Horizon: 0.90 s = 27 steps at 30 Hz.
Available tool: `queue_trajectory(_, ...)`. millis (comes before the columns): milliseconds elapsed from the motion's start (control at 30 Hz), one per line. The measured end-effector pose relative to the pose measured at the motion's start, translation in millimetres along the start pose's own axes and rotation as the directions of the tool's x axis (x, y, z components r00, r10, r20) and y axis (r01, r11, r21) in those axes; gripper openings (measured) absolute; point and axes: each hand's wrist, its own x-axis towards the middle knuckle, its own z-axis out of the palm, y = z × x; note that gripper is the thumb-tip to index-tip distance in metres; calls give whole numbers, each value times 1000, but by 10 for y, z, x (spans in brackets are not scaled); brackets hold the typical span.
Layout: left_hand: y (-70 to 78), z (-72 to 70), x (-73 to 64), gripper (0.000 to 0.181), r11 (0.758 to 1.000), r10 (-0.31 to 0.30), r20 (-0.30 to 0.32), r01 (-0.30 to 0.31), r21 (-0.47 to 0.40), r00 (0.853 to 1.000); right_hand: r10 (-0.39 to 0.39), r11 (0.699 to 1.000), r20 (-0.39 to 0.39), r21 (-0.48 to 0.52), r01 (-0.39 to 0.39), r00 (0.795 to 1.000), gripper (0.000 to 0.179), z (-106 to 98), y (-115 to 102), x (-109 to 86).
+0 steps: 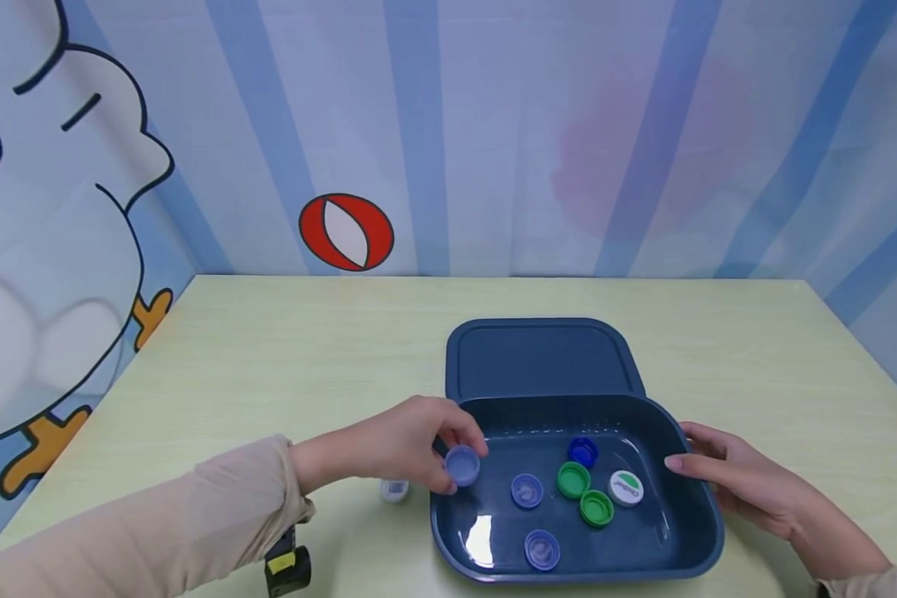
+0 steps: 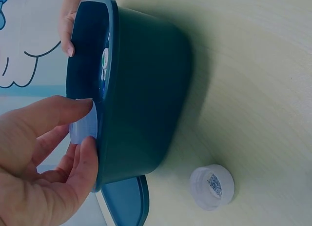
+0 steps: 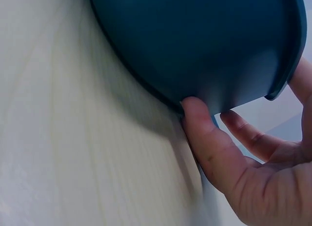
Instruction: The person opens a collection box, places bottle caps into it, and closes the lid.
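Note:
Between thumb and fingers, my left hand (image 1: 429, 440) pinches a light blue bottle cap (image 1: 463, 466) at the left rim of a dark blue plastic box (image 1: 676, 552). The left wrist view has the same cap (image 2: 85, 123) right by the rim. My right hand (image 1: 762, 490) grips the box's right side, thumb over the rim and fingers outside. Inside lie two light blue caps (image 1: 526, 491), a dark blue cap (image 1: 583, 452), two green caps (image 1: 596, 508) and a white cap with green print (image 1: 626, 488).
Behind the box lies its flat dark blue lid (image 1: 546, 357) on the pale wooden table (image 1: 306, 349). Left of the box, partly under my left hand, is a white cap (image 2: 212, 187). A printed backdrop (image 1: 478, 141) rises behind the table.

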Motion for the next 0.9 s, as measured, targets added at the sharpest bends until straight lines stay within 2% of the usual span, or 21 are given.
queue_trajectory(400,18,36,55,34,997,65,30,-66,49,997,1,1000,-8,-11,-2,1000,66,8,-7,5)
queue_trajectory(900,96,160,197,34,985,80,128,-98,140,988,-12,1000,14,4,12,1000,62,-15,9,0)
